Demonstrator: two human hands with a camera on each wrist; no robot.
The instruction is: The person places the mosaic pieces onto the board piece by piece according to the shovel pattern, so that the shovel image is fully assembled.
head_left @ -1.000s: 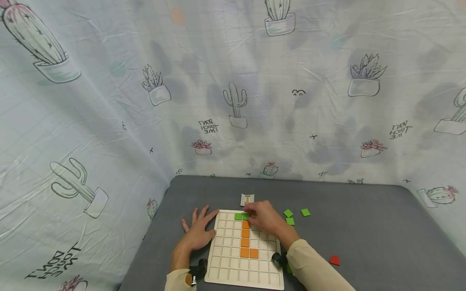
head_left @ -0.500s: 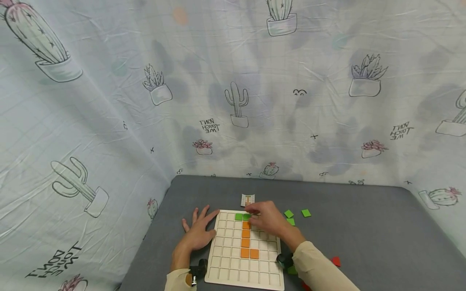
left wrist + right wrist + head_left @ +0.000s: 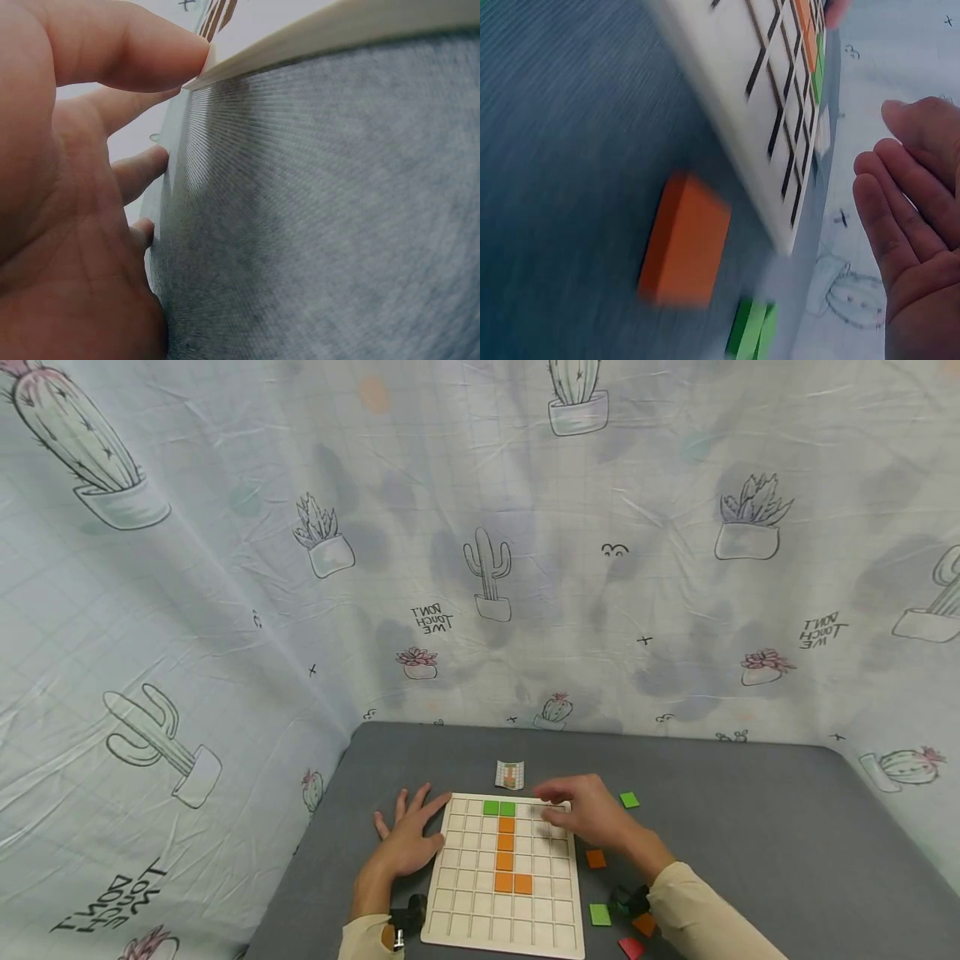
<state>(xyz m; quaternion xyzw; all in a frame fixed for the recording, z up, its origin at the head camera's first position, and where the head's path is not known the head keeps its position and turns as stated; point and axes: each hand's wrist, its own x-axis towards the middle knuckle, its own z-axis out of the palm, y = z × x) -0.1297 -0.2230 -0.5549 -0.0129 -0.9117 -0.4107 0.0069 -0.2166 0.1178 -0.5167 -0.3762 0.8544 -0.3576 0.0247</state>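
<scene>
A pale gridded board (image 3: pixel 480 910) lies on the dark table, with two green tiles (image 3: pixel 499 808) side by side in its top row. Below them runs a column of orange tiles (image 3: pixel 506 843), ending in one more at its lower right. My left hand (image 3: pixel 405 847) is spread at the board's left edge, thumb and index finger touching it; in the left wrist view the thumb (image 3: pixel 150 56) meets the board's rim. Over the upper right corner hovers my right hand (image 3: pixel 588 810), fingers loosely bent, holding nothing in the right wrist view.
A small patterned card (image 3: pixel 510 775) lies behind the board. To the board's right are a green tile (image 3: pixel 628 800), an orange tile (image 3: pixel 596 859), another green tile (image 3: pixel 599 915) and a red piece (image 3: pixel 632 948). A patterned cloth hangs behind the table.
My right hand has moved right, away from the green tiles in the top row, uncovering them and the card. My left hand has stayed at the board's edge.
</scene>
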